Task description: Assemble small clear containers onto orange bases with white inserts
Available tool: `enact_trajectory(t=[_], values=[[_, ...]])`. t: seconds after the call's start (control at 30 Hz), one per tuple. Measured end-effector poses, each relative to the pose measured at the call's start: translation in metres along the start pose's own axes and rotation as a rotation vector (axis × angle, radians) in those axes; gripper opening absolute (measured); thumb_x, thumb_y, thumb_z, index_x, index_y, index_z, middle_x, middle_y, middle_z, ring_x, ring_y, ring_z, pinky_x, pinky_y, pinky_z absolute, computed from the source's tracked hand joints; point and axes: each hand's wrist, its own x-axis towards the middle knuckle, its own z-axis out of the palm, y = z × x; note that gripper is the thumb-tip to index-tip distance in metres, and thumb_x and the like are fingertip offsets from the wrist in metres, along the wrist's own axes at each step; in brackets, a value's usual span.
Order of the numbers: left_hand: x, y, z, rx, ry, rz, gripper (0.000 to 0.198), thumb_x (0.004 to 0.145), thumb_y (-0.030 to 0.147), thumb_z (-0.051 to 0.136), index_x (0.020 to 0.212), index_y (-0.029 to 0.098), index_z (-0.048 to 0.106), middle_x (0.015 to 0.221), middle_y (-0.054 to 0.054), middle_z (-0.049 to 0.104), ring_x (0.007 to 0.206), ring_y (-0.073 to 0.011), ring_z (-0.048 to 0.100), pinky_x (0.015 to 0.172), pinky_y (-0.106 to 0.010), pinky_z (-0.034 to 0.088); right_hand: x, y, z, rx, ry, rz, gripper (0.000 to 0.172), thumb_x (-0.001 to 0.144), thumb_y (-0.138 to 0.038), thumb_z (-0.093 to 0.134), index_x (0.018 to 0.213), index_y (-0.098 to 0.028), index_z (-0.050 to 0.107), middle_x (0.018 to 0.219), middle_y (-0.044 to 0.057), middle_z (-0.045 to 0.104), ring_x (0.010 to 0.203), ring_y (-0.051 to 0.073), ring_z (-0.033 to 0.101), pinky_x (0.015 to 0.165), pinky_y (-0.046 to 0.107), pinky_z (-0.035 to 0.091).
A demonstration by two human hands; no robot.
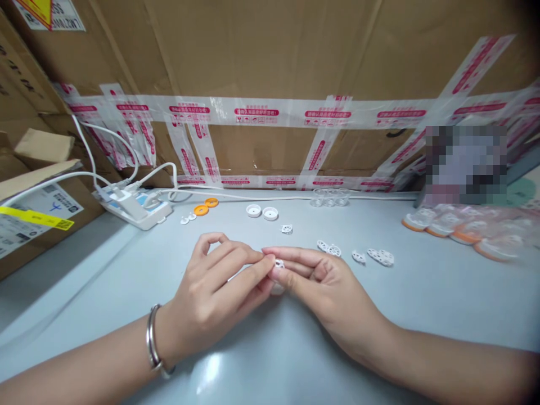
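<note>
My left hand (219, 281), with a silver bangle at the wrist, meets my right hand (333, 284) over the middle of the table. The fingertips of both are closed on a small white plastic part (279, 263) with openings in its top. Fingers cover most of it, and a pale lower portion shows beneath them. Just beyond the hands lies a white openwork piece (287, 229). To the right are more white openwork discs (329, 248), a single small one (358, 257) and a joined cluster (381, 257).
Two white round cups (262, 212), orange rings (206, 207) and small white discs (188, 218) lie farther back. A power strip (139, 211) with cables and an open carton (37, 208) stand left. Clear rings (329, 197) and orange-based clear-topped pieces (459, 232) sit right. A large taped carton (270, 62) walls the back.
</note>
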Motion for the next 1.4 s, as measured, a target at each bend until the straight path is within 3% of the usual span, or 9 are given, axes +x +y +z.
enact_trajectory(t=[0.3, 0.53, 0.63, 0.73, 0.83, 0.93, 1.0, 1.23, 1.4], values=[[0.000, -0.003, 0.004, -0.149, -0.025, -0.114, 0.019, 0.075, 0.013, 0.065, 0.093, 0.017, 0.060, 0.081, -0.003, 0.066, 0.073, -0.0134, 0.058, 0.068, -0.030, 0.044, 0.005, -0.007, -0.004, 0.020, -0.006, 0.065, 0.030, 0.070, -0.028, 0.070, 0.098, -0.018, 0.062, 0.076, 0.001, 0.070, 0.062, 0.008, 0.061, 0.065, 0.022, 0.048], [0.000, -0.004, 0.004, -0.216, 0.022, -0.167, 0.021, 0.074, 0.021, 0.068, 0.093, 0.017, 0.060, 0.079, -0.004, 0.065, 0.072, -0.0140, 0.059, 0.065, -0.027, 0.047, 0.012, -0.007, -0.009, 0.044, 0.059, -0.005, 0.024, 0.068, -0.032, 0.071, 0.084, -0.019, 0.059, 0.067, -0.002, 0.067, 0.061, 0.010, 0.061, 0.062, 0.023, 0.047], [-0.001, -0.007, 0.001, -0.283, -0.009, -0.182, 0.028, 0.075, 0.028, 0.067, 0.099, 0.016, 0.060, 0.085, -0.006, 0.065, 0.077, -0.0154, 0.059, 0.069, -0.029, 0.048, 0.016, -0.007, -0.012, 0.086, 0.061, -0.006, 0.024, 0.069, -0.032, 0.071, 0.088, -0.019, 0.062, 0.068, -0.002, 0.066, 0.063, 0.010, 0.062, 0.063, 0.024, 0.048], [0.001, -0.017, -0.001, -0.306, -0.047, -0.301, 0.018, 0.083, 0.024, 0.057, 0.098, 0.016, 0.060, 0.090, -0.006, 0.064, 0.083, -0.0147, 0.059, 0.074, -0.027, 0.047, 0.020, -0.011, -0.018, 0.107, 0.080, -0.007, 0.023, 0.071, -0.030, 0.069, 0.091, -0.019, 0.065, 0.075, -0.001, 0.064, 0.064, 0.009, 0.061, 0.062, 0.022, 0.047], [0.009, -0.030, 0.002, -0.285, -0.213, -0.369, 0.015, 0.087, 0.023, 0.048, 0.094, 0.017, 0.061, 0.089, -0.005, 0.063, 0.083, -0.0145, 0.058, 0.072, -0.026, 0.047, 0.023, -0.017, -0.029, 0.125, 0.164, 0.000, 0.018, 0.075, -0.030, 0.064, 0.091, -0.020, 0.066, 0.073, -0.002, 0.062, 0.062, 0.006, 0.057, 0.060, 0.019, 0.046], [0.025, -0.039, 0.014, -0.224, -0.470, -0.238, 0.018, 0.087, 0.023, 0.047, 0.098, 0.016, 0.060, 0.091, -0.005, 0.062, 0.085, -0.0166, 0.058, 0.073, -0.028, 0.047, 0.022, -0.021, -0.039, 0.126, 0.242, -0.011, 0.017, 0.079, -0.029, 0.060, 0.093, -0.019, 0.065, 0.064, -0.003, 0.058, 0.059, 0.006, 0.056, 0.060, 0.019, 0.046], [0.038, -0.041, 0.026, -0.174, -0.558, -0.135, 0.021, 0.087, 0.021, 0.045, 0.103, 0.015, 0.058, 0.095, -0.007, 0.061, 0.086, -0.0177, 0.058, 0.077, -0.030, 0.046, 0.019, -0.020, -0.044, 0.138, 0.252, 0.018, 0.016, 0.081, -0.026, 0.058, 0.095, -0.019, 0.064, 0.063, -0.002, 0.059, 0.057, 0.007, 0.057, 0.061, 0.020, 0.048], [0.061, -0.040, 0.077, -0.072, -0.644, -0.033, 0.021, 0.087, 0.021, 0.045, 0.097, 0.012, 0.061, 0.089, -0.010, 0.060, 0.083, -0.0201, 0.059, 0.074, -0.031, 0.046, 0.006, -0.011, -0.051, 0.163, 0.232, 0.106, 0.024, 0.080, -0.014, 0.057, 0.103, -0.018, 0.061, 0.071, -0.001, 0.062, 0.063, 0.006, 0.061, 0.069, 0.020, 0.051], [0.059, -0.045, 0.084, -0.073, -0.634, -0.046, 0.017, 0.085, 0.013, 0.045, 0.080, 0.011, 0.061, 0.082, -0.008, 0.059, 0.073, -0.0174, 0.058, 0.068, -0.029, 0.047, 0.002, -0.012, -0.047, 0.091, 0.178, 0.116, 0.034, 0.078, -0.015, 0.060, 0.112, -0.018, 0.057, 0.077, 0.000, 0.065, 0.066, 0.006, 0.060, 0.071, 0.018, 0.049]])
